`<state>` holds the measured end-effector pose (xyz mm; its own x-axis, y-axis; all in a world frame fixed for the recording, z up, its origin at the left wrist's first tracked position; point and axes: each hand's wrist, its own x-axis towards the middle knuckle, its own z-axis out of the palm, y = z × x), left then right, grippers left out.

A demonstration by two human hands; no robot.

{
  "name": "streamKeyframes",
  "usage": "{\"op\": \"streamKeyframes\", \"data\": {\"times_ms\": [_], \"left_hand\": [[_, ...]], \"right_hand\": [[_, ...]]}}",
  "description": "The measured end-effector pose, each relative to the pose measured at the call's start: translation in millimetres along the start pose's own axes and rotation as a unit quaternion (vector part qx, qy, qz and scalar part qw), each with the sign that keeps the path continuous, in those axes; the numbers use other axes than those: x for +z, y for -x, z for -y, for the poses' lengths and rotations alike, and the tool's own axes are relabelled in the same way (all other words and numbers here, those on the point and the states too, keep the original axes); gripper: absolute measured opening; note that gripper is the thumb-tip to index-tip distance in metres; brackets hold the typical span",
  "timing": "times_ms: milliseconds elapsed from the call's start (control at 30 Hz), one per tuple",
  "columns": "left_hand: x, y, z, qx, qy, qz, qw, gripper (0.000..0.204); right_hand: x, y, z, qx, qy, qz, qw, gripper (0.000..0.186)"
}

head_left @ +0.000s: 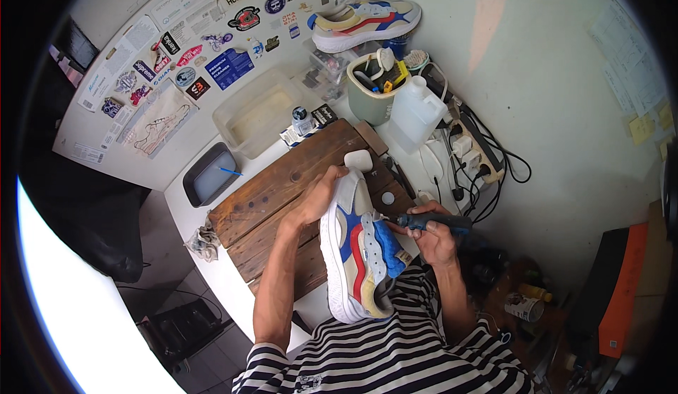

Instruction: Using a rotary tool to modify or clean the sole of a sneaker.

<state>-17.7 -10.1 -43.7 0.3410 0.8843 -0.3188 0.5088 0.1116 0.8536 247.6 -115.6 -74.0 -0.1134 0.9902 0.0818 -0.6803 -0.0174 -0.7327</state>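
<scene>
Beneath both grips lies a brown wooden board (265,207). The multicoloured sneaker (346,242) is gripped near its toe by the left hand (323,197). The right hand (436,243) clasps a dark handheld tool (431,221) (whether its tip touches the shoe, I cannot tell). Just beyond the left grip sits a white block (359,160).

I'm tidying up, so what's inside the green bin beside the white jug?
Dark slender items and yellow pieces show at the top of the green bin; its wall hides anything deeper.
</scene>
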Motion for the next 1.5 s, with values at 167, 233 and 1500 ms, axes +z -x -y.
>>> {"op": "streamKeyframes", "data": {"times_ms": [167, 233, 1500], "left_hand": [[0, -4, -5, 0.004, -0.057, 0.009, 0.998, 0.034], [2, -6, 9, 0.015, -0.044, 0.007, 0.999, 0.043], [2, -6, 4, 0.002, -0.015, 0.009, 1.0, 0.054]], "right_hand": [[-1, -3, 1, 0.042, 0.045, -0.058, 0.996, 0.031], [-3, -3, 1, 0.043, 0.034, -0.042, 0.998, 0.029], [0, 1, 4, 0.046, 0.054, -0.021, 0.997, 0.027]]}}
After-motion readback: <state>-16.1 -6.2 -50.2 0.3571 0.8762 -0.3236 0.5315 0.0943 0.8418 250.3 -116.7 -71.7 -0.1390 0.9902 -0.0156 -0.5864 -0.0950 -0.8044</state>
